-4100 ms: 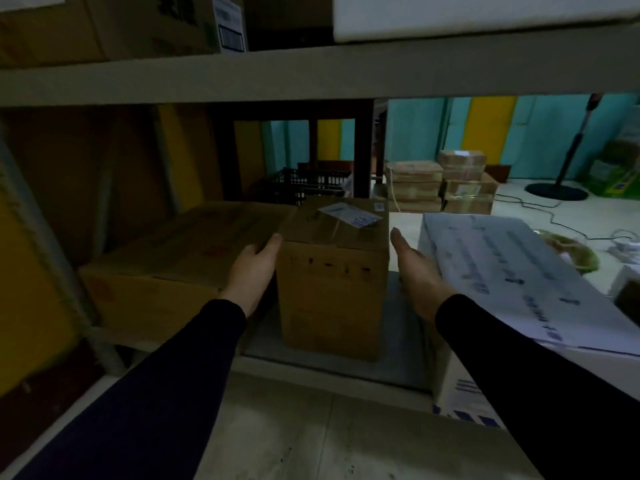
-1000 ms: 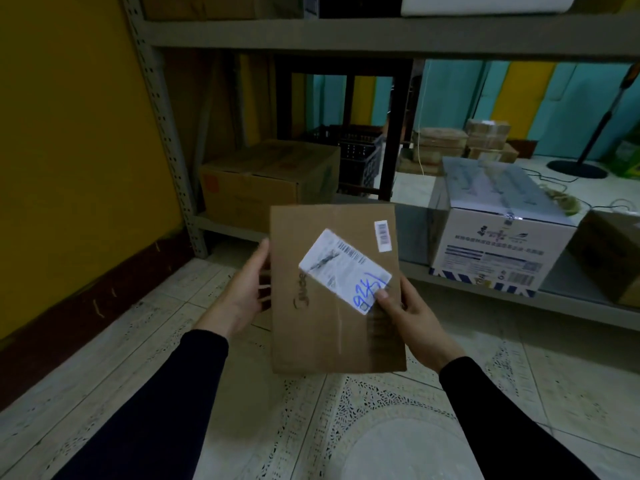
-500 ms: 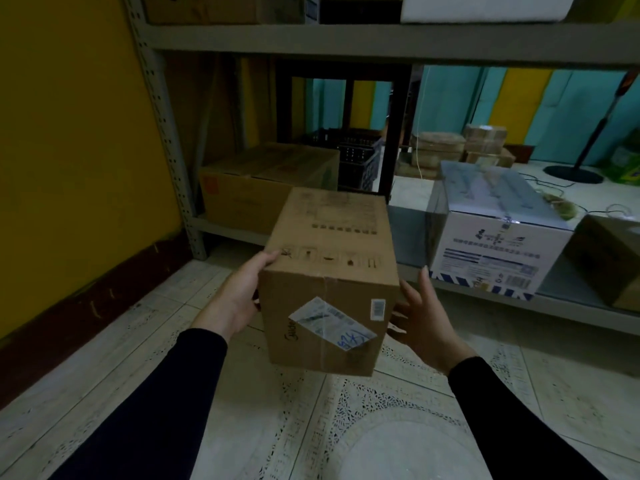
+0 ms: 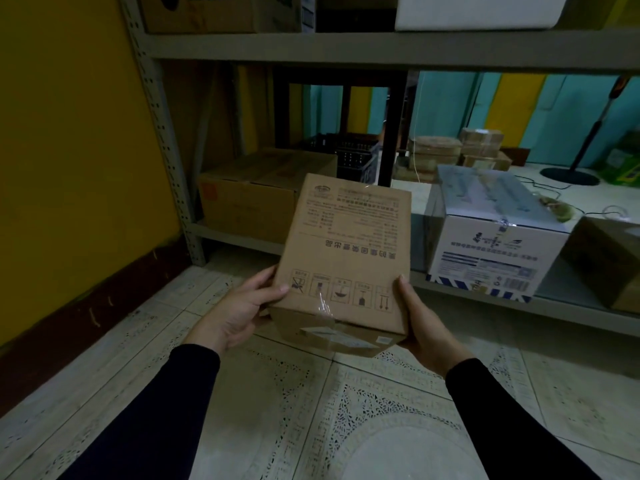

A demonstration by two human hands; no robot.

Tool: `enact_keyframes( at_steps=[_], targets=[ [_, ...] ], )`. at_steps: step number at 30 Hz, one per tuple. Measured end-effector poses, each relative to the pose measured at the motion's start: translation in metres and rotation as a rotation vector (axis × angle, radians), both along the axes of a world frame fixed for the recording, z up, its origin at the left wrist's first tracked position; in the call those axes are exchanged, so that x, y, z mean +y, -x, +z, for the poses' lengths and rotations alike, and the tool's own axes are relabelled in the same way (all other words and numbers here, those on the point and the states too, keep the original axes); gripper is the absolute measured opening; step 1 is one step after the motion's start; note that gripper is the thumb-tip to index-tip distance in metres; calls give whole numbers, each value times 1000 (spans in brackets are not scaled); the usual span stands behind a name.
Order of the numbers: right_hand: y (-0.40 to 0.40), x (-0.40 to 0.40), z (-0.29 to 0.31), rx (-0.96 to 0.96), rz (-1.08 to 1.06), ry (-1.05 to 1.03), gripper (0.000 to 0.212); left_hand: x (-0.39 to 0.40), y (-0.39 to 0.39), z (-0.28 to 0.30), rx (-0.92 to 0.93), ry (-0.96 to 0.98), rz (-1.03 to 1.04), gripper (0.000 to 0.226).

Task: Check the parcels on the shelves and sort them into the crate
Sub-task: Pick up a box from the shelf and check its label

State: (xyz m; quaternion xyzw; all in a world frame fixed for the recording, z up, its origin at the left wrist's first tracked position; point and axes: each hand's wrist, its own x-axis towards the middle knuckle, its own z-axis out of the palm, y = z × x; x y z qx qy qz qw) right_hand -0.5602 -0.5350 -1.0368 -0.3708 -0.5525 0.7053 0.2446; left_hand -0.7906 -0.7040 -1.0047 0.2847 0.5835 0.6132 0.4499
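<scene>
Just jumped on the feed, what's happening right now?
A person holds a small cardboard parcel in front of the shelves, left hand and right hand gripping its sides. A printed face with handling symbols faces up; the shipping label is on the near side. A black crate sits behind the shelf.

Parcel (image 4: 346, 258) held before the shelf (image 4: 381, 46) — one hand (image 4: 239, 313) left, one (image 4: 420, 327) right

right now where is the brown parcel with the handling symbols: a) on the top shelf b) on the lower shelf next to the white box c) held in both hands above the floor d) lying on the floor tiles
c: the left hand and right hand grip the brown parcel by its sides, clear of the tiled floor and in front of the lower shelf.
</scene>
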Motion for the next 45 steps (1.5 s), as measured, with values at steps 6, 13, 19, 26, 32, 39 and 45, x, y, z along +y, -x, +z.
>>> enact_keyframes(
  at_steps=[6,13,19,26,32,39,45],
  targets=[
    [-1,1,-1,4,55,-65,71,-1,3,-3,-3,-1,9,64],
    [-9,1,-3,48,85,-110,57,-5,5,-6,2,5,-36,82],
    [-10,-1,-6,44,102,-154,45,0,5,-6,68,56,-10,80],
    [-5,-3,-3,71,88,-154,32,4,-1,-1,156,49,16,88],
    [-8,-2,-6,32,151,-276,46,15,-5,12,150,84,115,58],
    [-17,-10,-11,-127,252,-472,59,15,9,40,-168,1,332,108],
    [-20,-6,-11,-137,272,-448,71,10,9,41,-263,86,314,63]
  ],
)
